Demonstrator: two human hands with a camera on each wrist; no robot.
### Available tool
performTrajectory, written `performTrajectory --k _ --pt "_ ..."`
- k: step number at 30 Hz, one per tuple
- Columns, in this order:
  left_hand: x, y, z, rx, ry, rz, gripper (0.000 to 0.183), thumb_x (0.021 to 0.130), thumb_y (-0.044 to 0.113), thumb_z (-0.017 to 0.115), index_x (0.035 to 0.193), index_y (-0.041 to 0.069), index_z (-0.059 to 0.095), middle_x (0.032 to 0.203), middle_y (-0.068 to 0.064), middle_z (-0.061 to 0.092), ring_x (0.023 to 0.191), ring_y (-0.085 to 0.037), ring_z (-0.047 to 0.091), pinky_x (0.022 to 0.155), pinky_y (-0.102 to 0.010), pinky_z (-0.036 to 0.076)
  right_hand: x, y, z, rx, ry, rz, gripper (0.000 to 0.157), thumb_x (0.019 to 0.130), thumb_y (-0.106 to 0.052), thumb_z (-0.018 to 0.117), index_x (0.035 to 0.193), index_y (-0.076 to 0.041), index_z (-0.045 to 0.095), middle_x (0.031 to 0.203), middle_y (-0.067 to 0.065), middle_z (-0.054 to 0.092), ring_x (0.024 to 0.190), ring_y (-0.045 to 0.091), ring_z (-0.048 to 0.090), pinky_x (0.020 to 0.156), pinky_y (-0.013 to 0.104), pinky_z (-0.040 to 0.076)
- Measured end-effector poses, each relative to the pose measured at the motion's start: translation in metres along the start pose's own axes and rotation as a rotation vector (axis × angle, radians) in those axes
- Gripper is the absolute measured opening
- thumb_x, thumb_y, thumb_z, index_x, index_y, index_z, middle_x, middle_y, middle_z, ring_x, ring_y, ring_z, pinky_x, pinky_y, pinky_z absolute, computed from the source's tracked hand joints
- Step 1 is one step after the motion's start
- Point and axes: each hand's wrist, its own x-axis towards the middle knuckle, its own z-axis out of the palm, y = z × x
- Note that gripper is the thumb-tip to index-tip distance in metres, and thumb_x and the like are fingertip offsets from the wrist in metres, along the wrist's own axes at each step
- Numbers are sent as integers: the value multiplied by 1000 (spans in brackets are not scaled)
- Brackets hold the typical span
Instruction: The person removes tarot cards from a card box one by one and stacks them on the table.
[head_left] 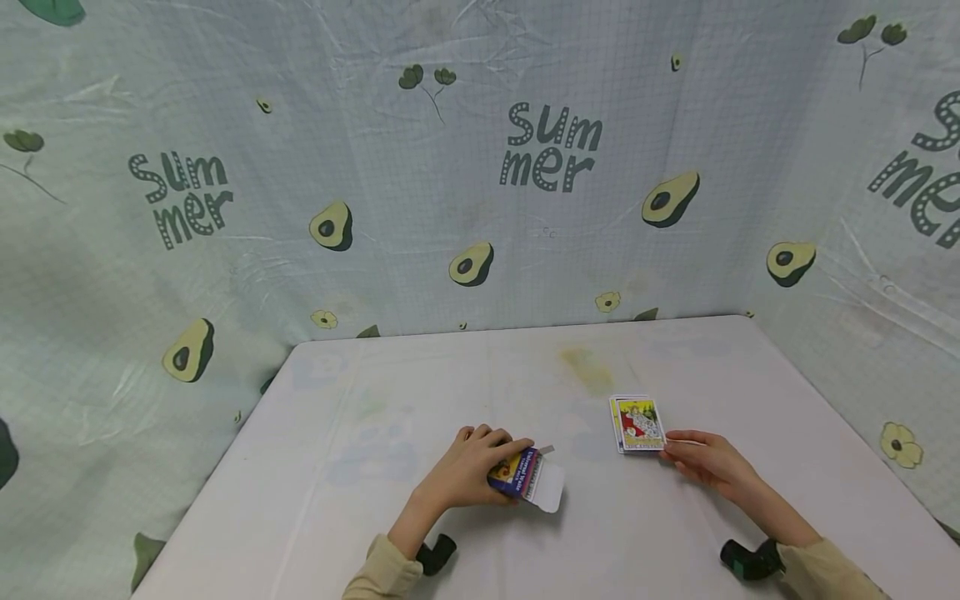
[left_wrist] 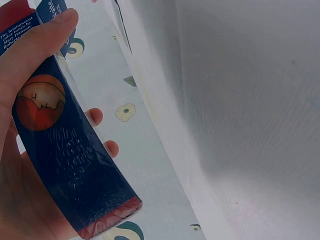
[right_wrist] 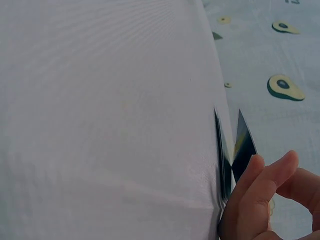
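My left hand (head_left: 480, 468) grips a blue tarot card box (head_left: 512, 473) from above, and the box's white end flap (head_left: 547, 487) hangs unfolded. In the left wrist view, the thumb lies across the box (left_wrist: 75, 155), near its printed top, with fingertips round the far side. Over on the right, a small pile of cards lies on the table, its top card (head_left: 640, 423) showing a red and yellow picture. My right hand (head_left: 708, 462) pinches that card at its lower right edge. The right wrist view shows the card (right_wrist: 245, 152) tilted above the flatter cards (right_wrist: 222, 155).
A white cloth covers the table (head_left: 337, 467), with a yellowish stain (head_left: 588, 371) beyond the cards. Behind it hangs an avocado-print curtain (head_left: 390, 183), which also runs along both sides. Black wrist devices show by the left cuff (head_left: 437, 554) and right cuff (head_left: 752, 560).
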Motion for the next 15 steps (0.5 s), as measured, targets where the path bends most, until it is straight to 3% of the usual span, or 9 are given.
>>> performTrajectory --k 15 --pt "4 1 2 18 -10 2 77 65 50 72 133 33 39 113 6 53 98 -12 45 85 -37 36 4 -1 -2 -118 12 7 52 87 -13 56 125 15 32 81 0 66 74 10 65 65 22 51"
